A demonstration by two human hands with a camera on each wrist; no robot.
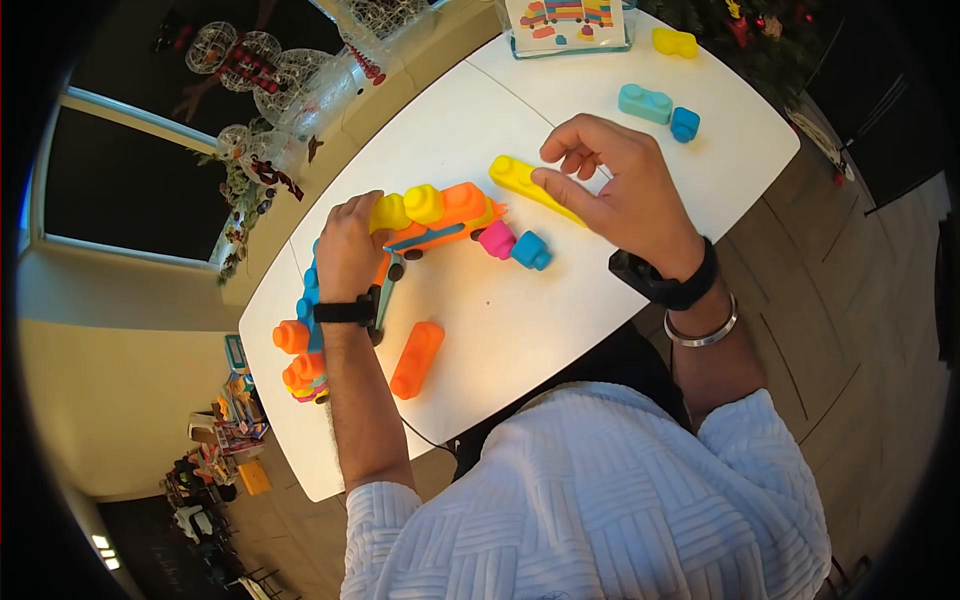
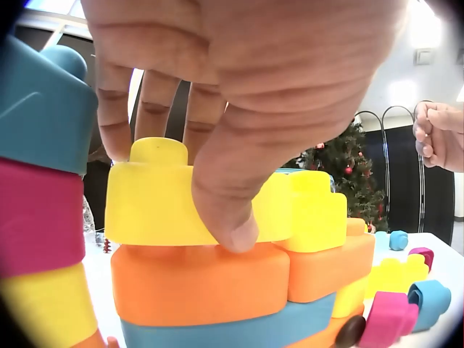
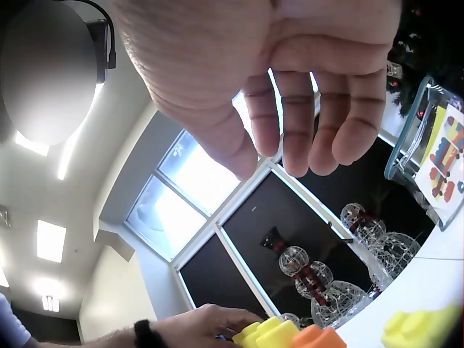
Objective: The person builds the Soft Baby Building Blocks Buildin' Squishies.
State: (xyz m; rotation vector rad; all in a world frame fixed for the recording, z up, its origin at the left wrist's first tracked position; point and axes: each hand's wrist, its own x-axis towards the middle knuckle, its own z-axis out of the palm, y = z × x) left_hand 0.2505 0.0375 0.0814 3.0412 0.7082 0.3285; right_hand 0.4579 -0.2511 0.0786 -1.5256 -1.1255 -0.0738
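Observation:
The left hand point(image 1: 350, 250) grips a yellow block point(image 2: 152, 203) on top of the train of stacked blocks, its thumb on the near side and its fingers behind. Below that block lies an orange block point(image 2: 196, 286); a second yellow block point(image 1: 423, 204) and an orange one point(image 1: 463, 203) continue the row. Raised over the table, the right hand point(image 1: 635, 190) holds nothing, its fingers loosely bent, beside a long yellow block point(image 1: 515, 175). In the right wrist view the right hand point(image 3: 268, 87) hangs with fingers apart.
A pink block point(image 1: 497, 240) and a blue block point(image 1: 531, 251) lie by the train's end. An orange block point(image 1: 417, 360) is near the front edge. Farther back are a teal block point(image 1: 645, 103), a small blue one point(image 1: 685, 124), a yellow one point(image 1: 674, 43) and a clear container point(image 3: 404, 156).

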